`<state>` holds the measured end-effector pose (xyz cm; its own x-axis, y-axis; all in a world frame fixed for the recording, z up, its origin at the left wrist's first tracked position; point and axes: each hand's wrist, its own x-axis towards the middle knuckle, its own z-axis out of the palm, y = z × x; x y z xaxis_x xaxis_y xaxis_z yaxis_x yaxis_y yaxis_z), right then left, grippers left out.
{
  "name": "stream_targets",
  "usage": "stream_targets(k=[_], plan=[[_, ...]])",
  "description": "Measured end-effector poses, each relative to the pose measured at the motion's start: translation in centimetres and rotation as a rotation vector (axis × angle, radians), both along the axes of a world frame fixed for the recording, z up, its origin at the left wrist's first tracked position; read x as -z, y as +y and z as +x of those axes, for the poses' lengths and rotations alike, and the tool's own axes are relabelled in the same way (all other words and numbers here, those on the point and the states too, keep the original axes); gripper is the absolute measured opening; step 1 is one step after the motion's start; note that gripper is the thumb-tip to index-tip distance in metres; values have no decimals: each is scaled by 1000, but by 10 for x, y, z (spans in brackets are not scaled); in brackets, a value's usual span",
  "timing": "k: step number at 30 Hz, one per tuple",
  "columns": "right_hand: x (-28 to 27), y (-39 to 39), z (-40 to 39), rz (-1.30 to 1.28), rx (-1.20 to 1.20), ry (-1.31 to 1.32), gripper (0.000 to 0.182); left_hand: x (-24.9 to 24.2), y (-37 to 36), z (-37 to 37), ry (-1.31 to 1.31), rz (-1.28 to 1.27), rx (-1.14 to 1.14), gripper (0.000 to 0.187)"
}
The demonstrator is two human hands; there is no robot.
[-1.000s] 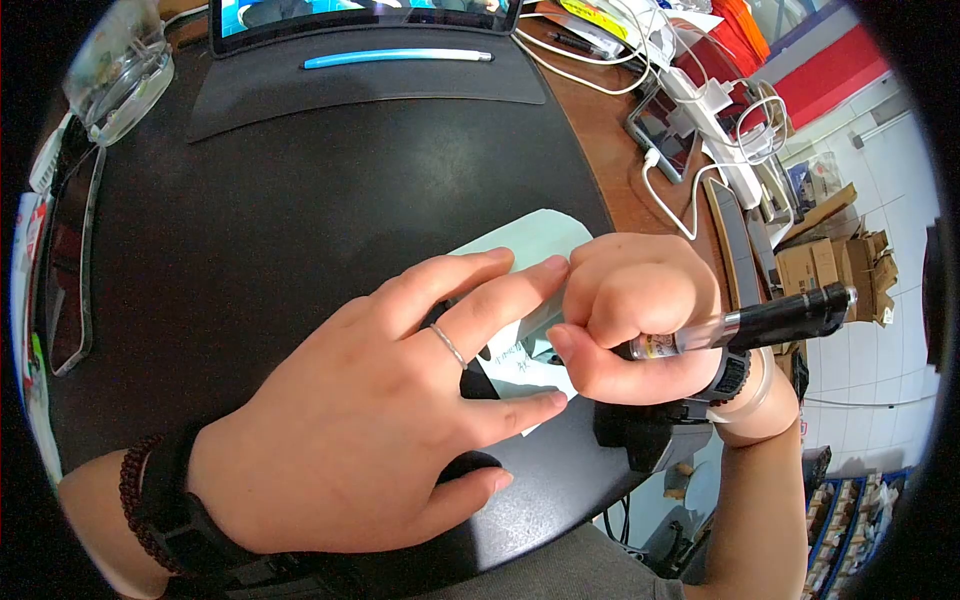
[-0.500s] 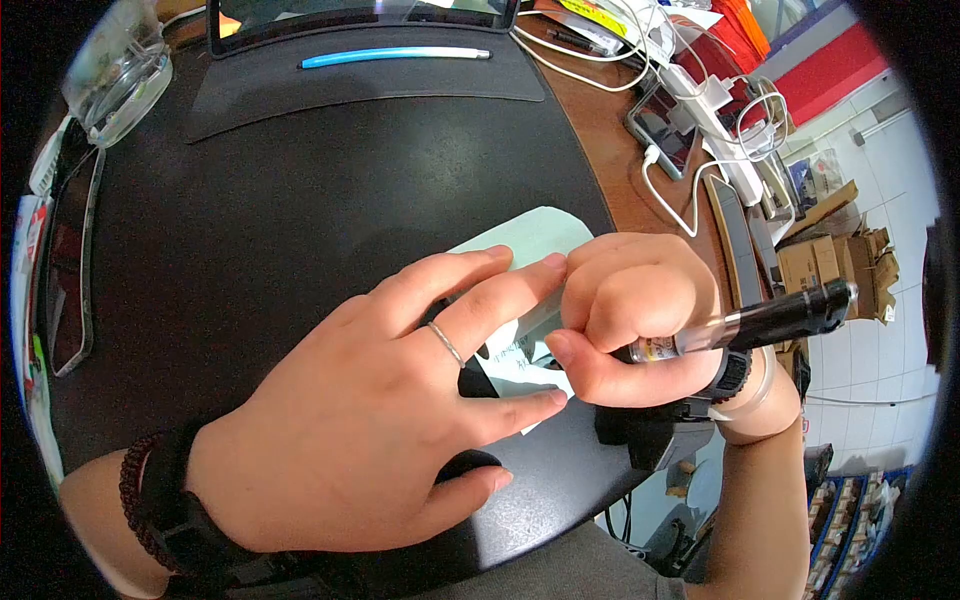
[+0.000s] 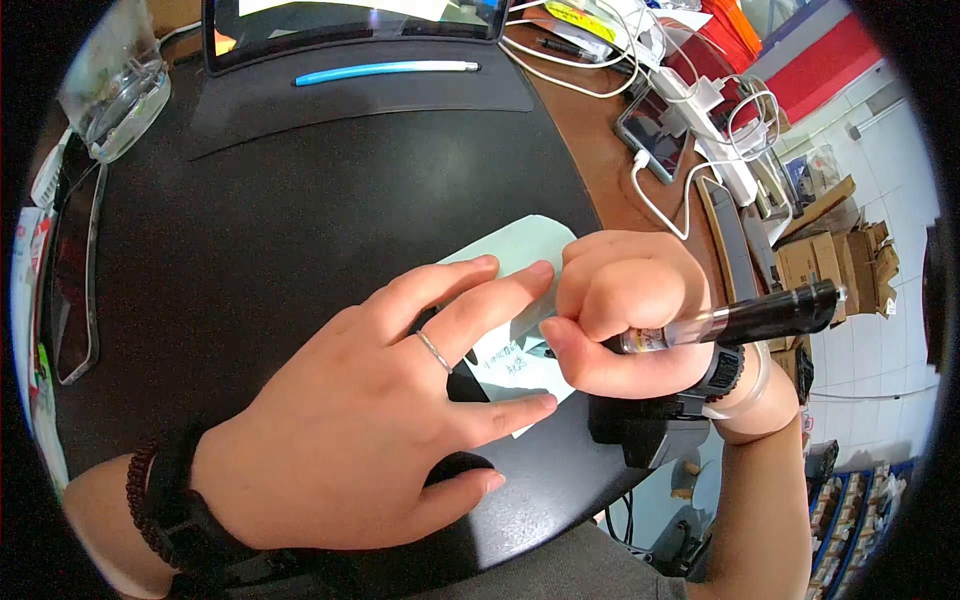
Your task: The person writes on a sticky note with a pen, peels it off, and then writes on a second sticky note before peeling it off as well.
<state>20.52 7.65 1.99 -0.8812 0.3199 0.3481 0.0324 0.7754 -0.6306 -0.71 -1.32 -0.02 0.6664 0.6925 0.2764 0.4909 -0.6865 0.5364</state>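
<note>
A pale green sheet of paper (image 3: pixel 518 240) with small handwriting lies near the front right of the black desk mat. My left hand (image 3: pixel 370 400), with a ring on one finger, rests over it with fingers spread, several fingertips on the paper. At the paper's right side my right hand (image 3: pixel 635 320) is closed around a pen (image 3: pixel 765 318) with a clear barrel and black end, which sticks out to the right. The pen's tip is hidden behind my fingers. Part of the writing shows between my two hands.
A tablet (image 3: pixel 350 25) stands at the back, a blue and white stylus (image 3: pixel 385 72) before it. A glass jar (image 3: pixel 125 110) is at the back left. On the right are a power strip (image 3: pixel 715 150), white cables and a phone (image 3: pixel 655 135). Cardboard boxes (image 3: pixel 830 260) stand beyond.
The view has shifted slightly. More of the handwriting now shows between my hands. Both hands keep nearly the same pose, the pen still in my right hand.
</note>
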Motion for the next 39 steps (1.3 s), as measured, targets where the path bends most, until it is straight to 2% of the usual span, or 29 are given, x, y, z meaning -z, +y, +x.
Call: stream_targets(k=[9, 11, 18, 20, 23, 39], plan=[[1, -1, -1, -41, -28, 18, 18, -2, -1, 0, 34, 21, -9, 41], [2, -1, -2, -5, -21, 53, 31, -2, -1, 1, 31, 19, -12, 41], [1, -2, -2, -78, -28, 61, 31, -3, -1, 0, 35, 5, -12, 41], [-1, 0, -1, -7, -36, 33, 31, -4, -1, 1, 42, 2, -14, 41], [5, -1, 0, 8, 37, 99, 31, -6, -1, 1, 61, -1, -18, 42], [2, 0, 0, 25, 22, 65, 31, -6, -2, 0, 86, -9, -10, 43]])
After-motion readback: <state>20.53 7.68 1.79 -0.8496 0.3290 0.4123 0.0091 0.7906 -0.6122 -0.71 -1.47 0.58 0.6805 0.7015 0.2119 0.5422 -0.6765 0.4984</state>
